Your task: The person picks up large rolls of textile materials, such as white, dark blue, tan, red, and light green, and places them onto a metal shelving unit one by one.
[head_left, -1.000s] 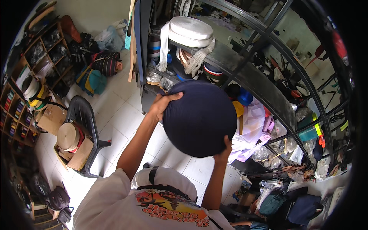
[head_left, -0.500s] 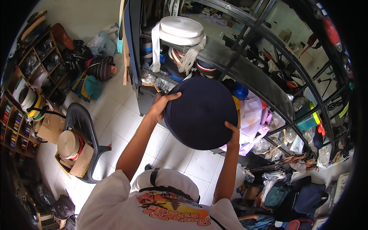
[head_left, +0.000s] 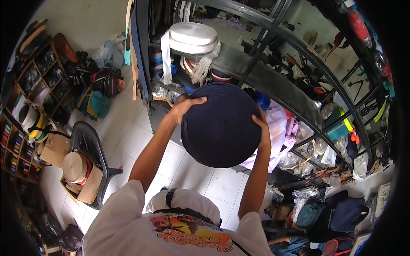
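A large, round roll of dark navy webbing [head_left: 222,128] is held up in front of me, its flat coiled side in view. My left hand [head_left: 185,106] grips its upper left edge, thumb lying over the face. On the right edge my right hand [head_left: 262,128] is closed round the rim, its thumb on the near face. The other fingers are partly hidden behind the roll. Just beyond it, white webbing rolls [head_left: 193,38] lie stacked on a dark shelf [head_left: 256,70], loose ends hanging down.
A black plastic chair [head_left: 96,164] at left carries a carton [head_left: 90,183] and a beige webbing roll [head_left: 74,167]. Wooden pigeonholes [head_left: 32,100] line the left side. Right of the navy roll are a pale plastic bag [head_left: 275,134], metal bars [head_left: 314,53] and piled bags [head_left: 346,217].
The navy roll has turned a little to face me more squarely and shifted slightly left. My right hand has slid higher along its rim. Both hands keep hold.
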`<state>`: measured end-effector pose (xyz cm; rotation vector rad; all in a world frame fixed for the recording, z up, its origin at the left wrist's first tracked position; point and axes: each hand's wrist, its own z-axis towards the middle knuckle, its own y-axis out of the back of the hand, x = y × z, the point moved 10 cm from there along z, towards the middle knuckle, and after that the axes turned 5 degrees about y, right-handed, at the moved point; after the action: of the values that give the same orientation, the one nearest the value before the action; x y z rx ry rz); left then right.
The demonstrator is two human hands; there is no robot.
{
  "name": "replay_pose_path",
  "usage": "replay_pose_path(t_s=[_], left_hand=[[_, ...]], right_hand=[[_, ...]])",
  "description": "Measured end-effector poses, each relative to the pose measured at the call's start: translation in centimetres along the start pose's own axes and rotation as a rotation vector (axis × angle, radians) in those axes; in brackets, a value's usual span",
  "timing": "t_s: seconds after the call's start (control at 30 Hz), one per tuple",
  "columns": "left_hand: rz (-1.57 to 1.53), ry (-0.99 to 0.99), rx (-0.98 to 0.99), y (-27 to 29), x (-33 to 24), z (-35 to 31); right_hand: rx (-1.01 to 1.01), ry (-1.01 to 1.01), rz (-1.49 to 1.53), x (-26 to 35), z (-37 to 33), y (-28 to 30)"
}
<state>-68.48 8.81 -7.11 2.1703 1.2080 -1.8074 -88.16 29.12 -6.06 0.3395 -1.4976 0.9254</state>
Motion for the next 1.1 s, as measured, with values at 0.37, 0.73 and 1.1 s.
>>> replay_pose_path(t_s=[0.37,0.73,1.1], left_hand=[[-0.377,-0.327,-0.325,1.3,3.9,-1.3],[0.199,0.055,0.076,-0.2,1.0,1.1],[-0.056,-0.164,-0.203,1.1,-0.3,-2.6]], right_hand=[[-0.341,0.312,-0.087,-0.5,-4.6,-1.3],[0.227,0.055,-0.17,1.4,-0.7,-0.5],[-0.187,0.226,0.278,-1.9,-7.7,0.3]])
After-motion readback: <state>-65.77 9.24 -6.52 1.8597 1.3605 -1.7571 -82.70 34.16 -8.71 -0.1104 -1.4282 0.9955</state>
